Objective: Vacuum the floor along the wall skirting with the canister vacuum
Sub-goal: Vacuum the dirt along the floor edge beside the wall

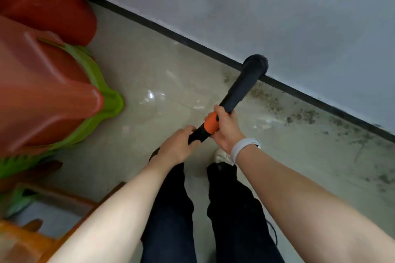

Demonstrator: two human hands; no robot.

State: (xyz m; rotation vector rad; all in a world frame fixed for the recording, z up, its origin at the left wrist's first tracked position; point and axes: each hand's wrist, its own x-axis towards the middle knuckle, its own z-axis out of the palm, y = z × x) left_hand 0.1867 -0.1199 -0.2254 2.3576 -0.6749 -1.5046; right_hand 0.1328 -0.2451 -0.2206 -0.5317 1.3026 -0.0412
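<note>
The round black bristle brush head (255, 66) of the black vacuum wand (236, 92) sits against the black wall skirting (192, 44), raised toward the grey wall (277, 6). Held this high, it could miss the dark specks of dirt (299, 116) on the beige floor (149, 70) to its right. The right hand (226, 129) grips the orange collar (211, 125); the left hand (178, 146) closes round the black handle below.

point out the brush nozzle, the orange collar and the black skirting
brush nozzle (256, 66), head view, on the round bristled head
orange collar (210, 124), head view, mid-band between the hands
black skirting (171, 32), head view, on the strip at the wall's foot
</note>
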